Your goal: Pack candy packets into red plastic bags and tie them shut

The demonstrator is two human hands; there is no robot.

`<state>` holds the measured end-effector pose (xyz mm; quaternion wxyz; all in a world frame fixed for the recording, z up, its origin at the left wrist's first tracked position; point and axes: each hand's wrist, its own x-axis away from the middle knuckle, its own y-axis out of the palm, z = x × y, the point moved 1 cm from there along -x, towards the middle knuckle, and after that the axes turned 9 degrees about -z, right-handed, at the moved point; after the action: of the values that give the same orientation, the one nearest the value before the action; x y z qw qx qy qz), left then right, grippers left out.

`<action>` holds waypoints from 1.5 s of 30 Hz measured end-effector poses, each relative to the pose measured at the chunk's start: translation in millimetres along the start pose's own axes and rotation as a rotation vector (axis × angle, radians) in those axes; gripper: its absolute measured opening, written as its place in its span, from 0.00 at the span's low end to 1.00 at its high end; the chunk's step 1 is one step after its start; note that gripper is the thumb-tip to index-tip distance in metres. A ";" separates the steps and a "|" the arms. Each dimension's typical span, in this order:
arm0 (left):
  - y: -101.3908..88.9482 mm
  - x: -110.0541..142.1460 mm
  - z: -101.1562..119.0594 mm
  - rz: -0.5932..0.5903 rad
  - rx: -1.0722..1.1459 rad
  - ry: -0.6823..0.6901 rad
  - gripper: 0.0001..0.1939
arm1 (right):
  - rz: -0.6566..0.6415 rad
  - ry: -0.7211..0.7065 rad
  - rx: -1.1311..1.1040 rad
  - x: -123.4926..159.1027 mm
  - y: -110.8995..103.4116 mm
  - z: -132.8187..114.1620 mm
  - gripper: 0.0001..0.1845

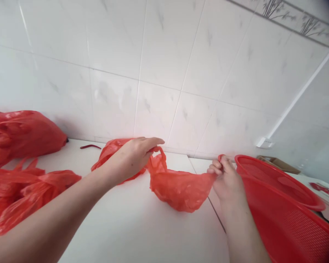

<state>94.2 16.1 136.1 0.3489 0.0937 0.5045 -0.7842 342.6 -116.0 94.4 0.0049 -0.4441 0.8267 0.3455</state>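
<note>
A thin red plastic bag (182,190) hangs stretched between my two hands, just above the white tabletop (142,233). My left hand (138,153) has one handle loop of it near the thumb, with the forefinger stretched out to the right. The other end of the bag is bunched in my right hand (227,179), whose fingers are curled tightly round it. Behind my left wrist lies another red plastic bag (109,153), partly covered by my forearm. Whether the held bag contains anything cannot be made out.
On the left rest a full red bag (30,135) and a heap of crumpled red bags (27,193). A thin dark red strip (90,146) lies near the tiled wall (159,73). At right stand red plastic baskets (285,219), with a cardboard box (279,164) behind.
</note>
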 end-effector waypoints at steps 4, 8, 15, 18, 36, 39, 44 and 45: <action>-6.2 2.9 9.6 0.133 -0.358 0.027 0.14 | -0.051 0.007 -0.029 4.3 9.7 8.6 0.17; 2.4 4.5 21.2 0.108 0.011 -0.145 0.05 | -0.164 0.054 0.247 21.7 30.0 18.5 0.16; 37.1 1.8 40.7 -0.130 0.799 -0.126 0.03 | -0.662 0.313 0.693 55.4 65.1 32.5 0.11; 47.2 6.1 39.2 0.021 0.675 -0.019 0.10 | -0.573 0.291 0.753 52.4 64.4 37.0 0.24; 75.9 18.7 14.4 0.029 0.328 0.014 0.08 | -0.629 0.260 0.597 32.6 37.4 36.7 0.18; 77.2 17.3 15.1 0.067 0.417 -0.065 0.07 | -0.650 0.235 0.538 31.6 35.2 40.9 0.19; 80.4 17.1 10.7 -0.001 0.557 -0.150 0.05 | -0.629 0.270 0.457 32.7 34.6 44.1 0.24; 81.5 17.7 9.4 -0.027 0.578 -0.164 0.05 | -0.625 0.273 0.441 32.6 34.2 44.1 0.25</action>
<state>135.3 -20.1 72.5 0.3366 0.1188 0.2319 -0.9049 284.5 -101.9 69.9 0.0949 -0.7040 0.6993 0.0796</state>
